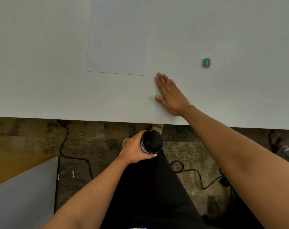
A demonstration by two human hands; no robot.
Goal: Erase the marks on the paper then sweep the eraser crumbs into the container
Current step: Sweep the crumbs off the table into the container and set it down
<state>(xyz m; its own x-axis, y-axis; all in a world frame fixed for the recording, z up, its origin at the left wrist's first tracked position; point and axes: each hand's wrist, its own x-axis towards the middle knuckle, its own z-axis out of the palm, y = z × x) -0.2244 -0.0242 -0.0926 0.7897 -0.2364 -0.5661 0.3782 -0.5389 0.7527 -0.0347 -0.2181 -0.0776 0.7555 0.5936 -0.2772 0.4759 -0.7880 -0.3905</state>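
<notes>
the right hand (171, 93) lies flat on the white table (41, 71), fingers straight and close together, thumb held apart, just off the near right corner of the sheet of paper (118, 35). no marks can be made out on the sheet, and no crumbs can be told on the table. the small blue and yellow eraser (206, 62) sits on the table well to the right of the paper. the left hand (134, 149) grips a black cylindrical container (151, 144) below the table's near edge, its open mouth facing up, over the person's dark trouser leg (150, 192). black cables (69, 152) trail across the mottled floor.
</notes>
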